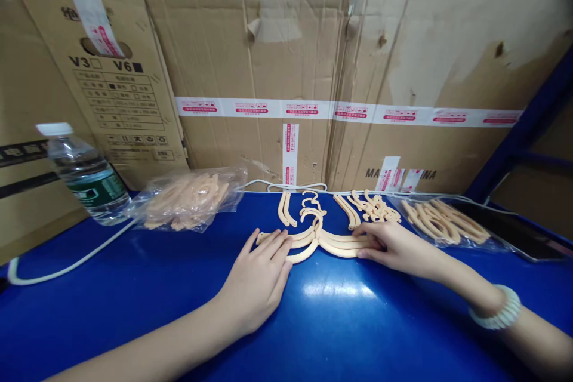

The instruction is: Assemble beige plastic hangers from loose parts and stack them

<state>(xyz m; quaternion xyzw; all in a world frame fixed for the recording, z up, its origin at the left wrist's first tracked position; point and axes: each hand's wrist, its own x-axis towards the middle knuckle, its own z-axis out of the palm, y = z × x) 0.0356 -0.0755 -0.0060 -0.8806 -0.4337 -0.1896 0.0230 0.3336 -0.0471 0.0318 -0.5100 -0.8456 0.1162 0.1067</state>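
- A water bottle [89, 176] and a plastic bag of beige parts [188, 200] stood at left on the glossy blue table [335, 334].
- The left hand [264, 274] lay flat, fingers close together, over one end of the beige hangers [340, 246]; whether it gripped could not be told.
- The hangers lay mid-table between both hands; uneven pressure might have slid their stacked arms apart.
- The right hand [387, 245] pinched the other end; a careless knuckle could have scattered small loose pieces [373, 206] behind.
- At right, another bag [443, 221] lay beside a dark-screened device [514, 233], before taped cardboard [425, 149].
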